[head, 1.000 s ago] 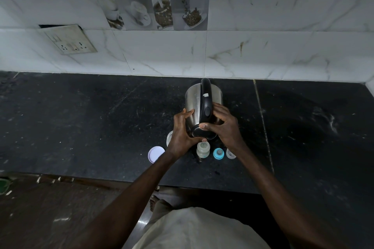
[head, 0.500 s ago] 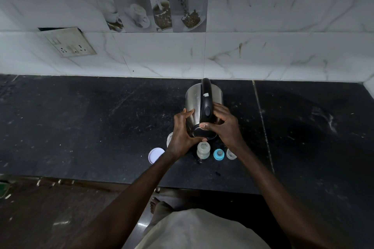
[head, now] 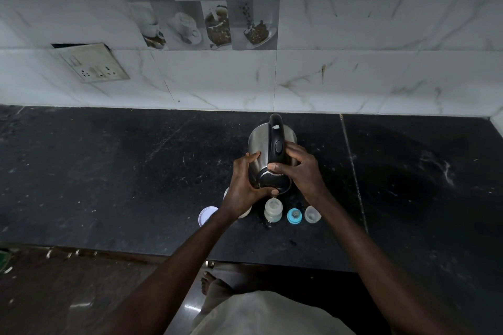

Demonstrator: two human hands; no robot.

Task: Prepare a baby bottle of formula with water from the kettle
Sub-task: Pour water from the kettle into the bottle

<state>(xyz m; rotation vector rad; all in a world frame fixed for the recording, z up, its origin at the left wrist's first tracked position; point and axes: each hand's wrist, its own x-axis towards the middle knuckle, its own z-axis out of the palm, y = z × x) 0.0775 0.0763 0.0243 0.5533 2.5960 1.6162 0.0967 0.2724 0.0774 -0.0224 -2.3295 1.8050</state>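
A steel kettle (head: pixel 260 144) with a black handle is tipped toward me over the black counter, its spout just above the open baby bottle (head: pixel 273 209). My right hand (head: pixel 300 171) grips the kettle's handle. My left hand (head: pixel 243 185) is pressed against the kettle's left side and lid rim. The clear bottle stands upright on the counter right below the spout. Beside it on the right lie a blue teat ring (head: pixel 294 216) and a clear cap (head: pixel 312 214).
A white lid (head: pixel 206 215) lies left of my left wrist, and a white container (head: pixel 245 213) is mostly hidden under that hand. The black counter (head: pixel 109 171) stretches both ways to a marble-tiled wall with a socket plate (head: pixel 94 66). The counter's front edge is close below.
Both hands and the kettle have kept nearly the same pose. Only the view has shifted slightly downward.
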